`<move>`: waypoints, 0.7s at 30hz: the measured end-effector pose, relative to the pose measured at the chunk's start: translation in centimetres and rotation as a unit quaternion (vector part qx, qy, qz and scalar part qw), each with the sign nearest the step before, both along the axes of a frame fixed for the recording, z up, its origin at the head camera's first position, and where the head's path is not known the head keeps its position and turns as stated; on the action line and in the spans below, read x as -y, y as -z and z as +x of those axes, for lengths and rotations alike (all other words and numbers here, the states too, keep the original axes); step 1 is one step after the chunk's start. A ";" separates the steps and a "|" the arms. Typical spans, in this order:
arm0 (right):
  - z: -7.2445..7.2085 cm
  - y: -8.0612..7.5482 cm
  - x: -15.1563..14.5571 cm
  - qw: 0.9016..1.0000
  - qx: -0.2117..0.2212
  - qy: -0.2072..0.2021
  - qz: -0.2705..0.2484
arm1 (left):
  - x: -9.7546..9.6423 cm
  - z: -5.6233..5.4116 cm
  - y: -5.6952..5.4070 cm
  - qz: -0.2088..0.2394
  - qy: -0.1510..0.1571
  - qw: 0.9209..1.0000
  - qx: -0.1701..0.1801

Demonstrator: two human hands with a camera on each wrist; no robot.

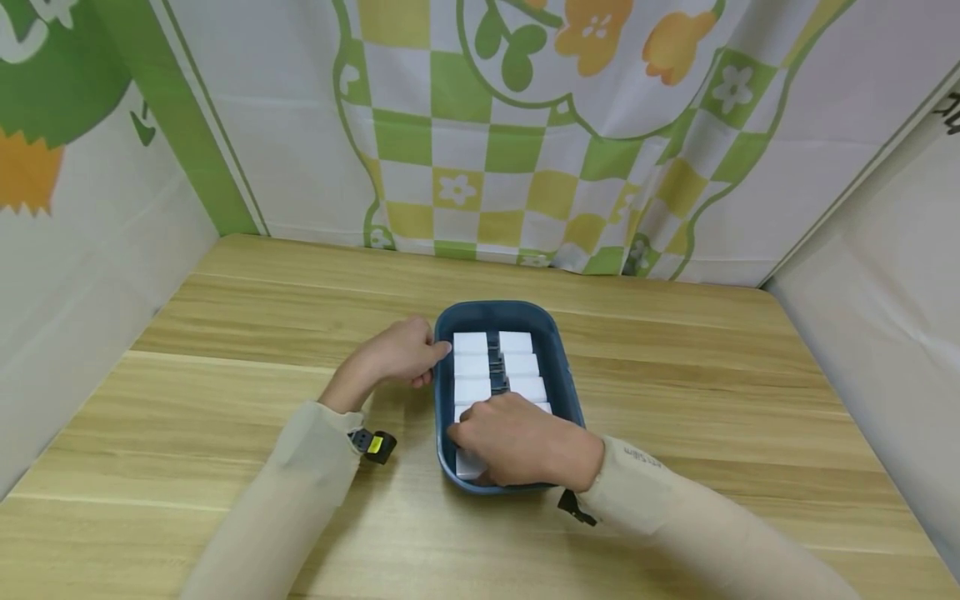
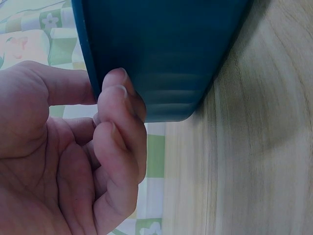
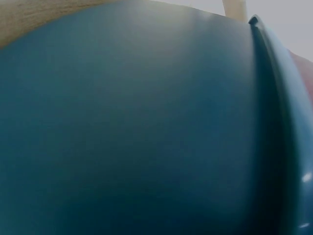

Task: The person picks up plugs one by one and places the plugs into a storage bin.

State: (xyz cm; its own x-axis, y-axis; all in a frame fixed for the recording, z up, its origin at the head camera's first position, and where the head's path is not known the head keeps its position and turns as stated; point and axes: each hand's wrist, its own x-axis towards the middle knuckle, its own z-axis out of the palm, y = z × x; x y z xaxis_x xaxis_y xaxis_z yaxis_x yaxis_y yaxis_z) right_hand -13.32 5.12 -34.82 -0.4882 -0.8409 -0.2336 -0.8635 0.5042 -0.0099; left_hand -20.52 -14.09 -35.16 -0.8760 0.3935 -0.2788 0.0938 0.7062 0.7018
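A dark blue plastic bin [image 1: 567, 392] stands on the wooden table, with white boxes [image 1: 471, 364] in two columns inside. At its left side my left hand [image 1: 408, 354] pinches the rim, thumb over the edge and curled fingers against the outer wall [image 2: 166, 54]. My right hand [image 1: 517, 442] reaches into the near end of the bin, its fingers bent down over the boxes. By those fingers, a greyish-white box face [image 1: 469, 465] shows at the near left corner. Whether the right hand grips a box I cannot tell. Only the bin's outer wall [image 3: 146, 117] fills most of the right wrist view.
Light wood tabletop [image 1: 712, 400] extends on both sides of the bin. A checked, flowered curtain [image 1: 517, 183] hangs along the back edge, and pale sheets [image 1: 870, 225] enclose the sides. Thin dark strips [image 1: 496, 362] lie between the two columns of boxes.
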 end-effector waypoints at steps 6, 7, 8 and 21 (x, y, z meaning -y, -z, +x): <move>0.0 0.1 0.1 1.000 -0.006 0.000 -0.001 | 0.0 0.0 0.0 -0.004 0.001 1.000 0.000; 0.0 0.1 0.1 1.000 -0.005 0.001 -0.002 | 0.0 0.0 0.0 -0.005 0.001 1.000 0.001; 0.0 0.0 0.1 1.000 -0.003 0.002 -0.002 | 0.0 0.0 0.0 -0.005 0.000 1.000 0.001; 0.1 0.2 -0.1 1.000 -0.006 0.001 -0.017 | 0.0 0.0 -0.1 -0.010 0.000 1.000 0.001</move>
State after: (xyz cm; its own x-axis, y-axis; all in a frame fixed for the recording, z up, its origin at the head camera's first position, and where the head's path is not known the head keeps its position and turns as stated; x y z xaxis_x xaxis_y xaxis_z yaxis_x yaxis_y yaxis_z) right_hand -13.22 5.21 -34.98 -0.4929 -0.8468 -0.1999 -0.8625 0.5058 -0.0162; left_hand -20.55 -14.05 -35.08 -0.8751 0.3881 -0.2890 0.0924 0.7203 0.6874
